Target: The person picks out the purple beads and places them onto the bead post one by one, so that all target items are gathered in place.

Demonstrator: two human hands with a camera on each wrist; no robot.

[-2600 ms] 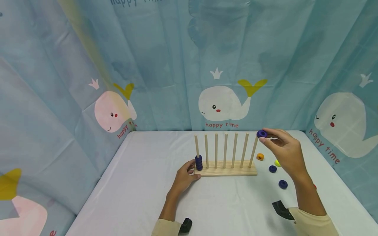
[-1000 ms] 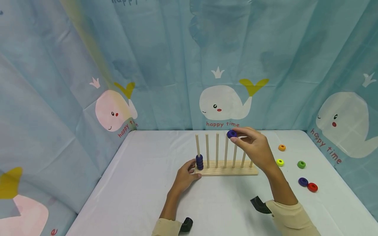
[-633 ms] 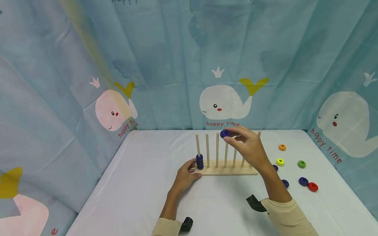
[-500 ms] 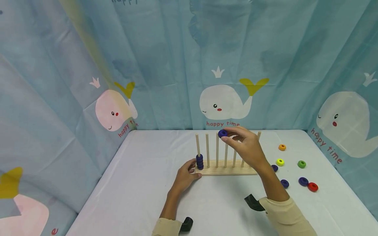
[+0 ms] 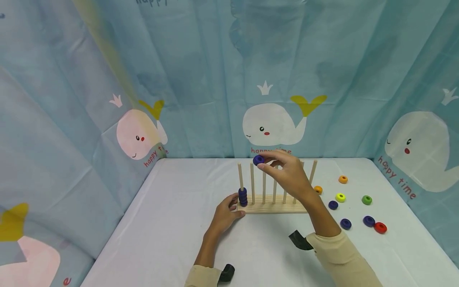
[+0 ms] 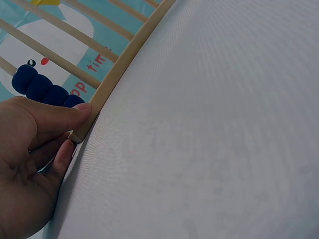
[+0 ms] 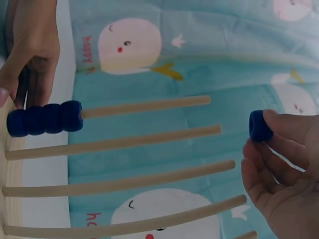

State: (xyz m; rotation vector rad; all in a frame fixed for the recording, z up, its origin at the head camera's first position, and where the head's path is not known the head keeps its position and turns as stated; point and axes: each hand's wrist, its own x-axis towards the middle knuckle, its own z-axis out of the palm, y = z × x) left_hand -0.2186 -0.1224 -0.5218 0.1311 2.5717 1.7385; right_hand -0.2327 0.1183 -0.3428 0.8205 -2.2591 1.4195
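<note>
A wooden peg rack (image 5: pixel 276 208) with several upright dowels stands on the white table. Its leftmost peg carries a stack of several dark blue beads (image 5: pixel 242 197). My left hand (image 5: pixel 224 215) grips the rack's left end; in the left wrist view the thumb lies on the base's edge beside the stacked beads (image 6: pixel 45 89). Between thumb and fingers, my right hand (image 5: pixel 287 171) pinches one blue bead (image 5: pixel 258 160), its hole showing. That bead is up near the peg tops, close to the second peg from the left. In the right wrist view the held bead (image 7: pixel 260 126) is apart from the peg tips.
Right of the rack lie loose beads: orange ones (image 5: pixel 343 179), a yellow one (image 5: pixel 340 197), a green one (image 5: pixel 366 199), several blue ones (image 5: pixel 346 224) and a red one (image 5: pixel 380 227). A whale-print curtain (image 5: pixel 201 79) hangs behind the table.
My right hand has carried the blue bead leftward along the peg tops, from the rack's right end to near the second peg. The left hand stays on the rack's end.
</note>
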